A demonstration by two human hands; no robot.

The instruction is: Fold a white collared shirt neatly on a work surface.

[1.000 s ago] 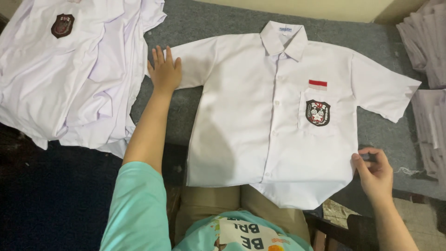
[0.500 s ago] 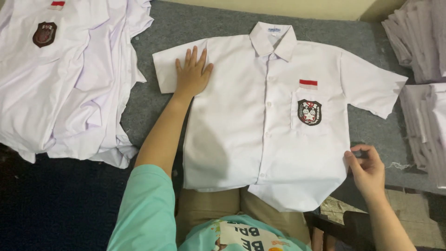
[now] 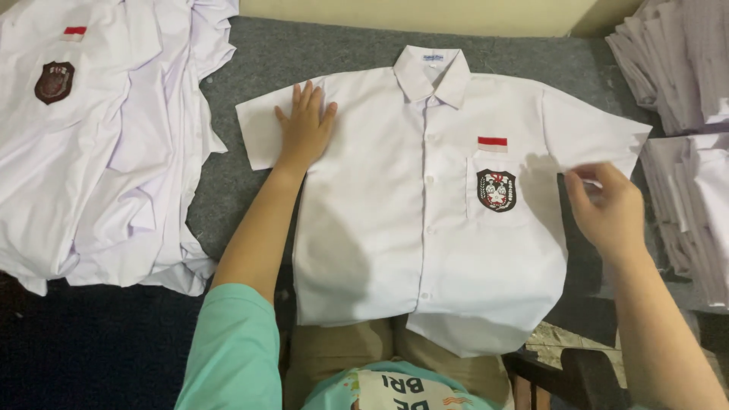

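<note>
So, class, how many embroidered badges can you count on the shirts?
2: one on the spread shirt's pocket, one on the left pile. Others may be hidden.

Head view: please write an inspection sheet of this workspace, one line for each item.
Surface: grey felt-like table top, mostly covered.
Job's things: white short-sleeved buttoned shirt with chest badge, lying flat, front up.
Clutter: loose heap of white shirts on the left; folded pale stacks on the right.
Hands: left hand flat on the shirt's shoulder; right hand at the shirt's side edge, fingers curled.
Cables: nothing seen.
Surroundings: cream wall behind.
</note>
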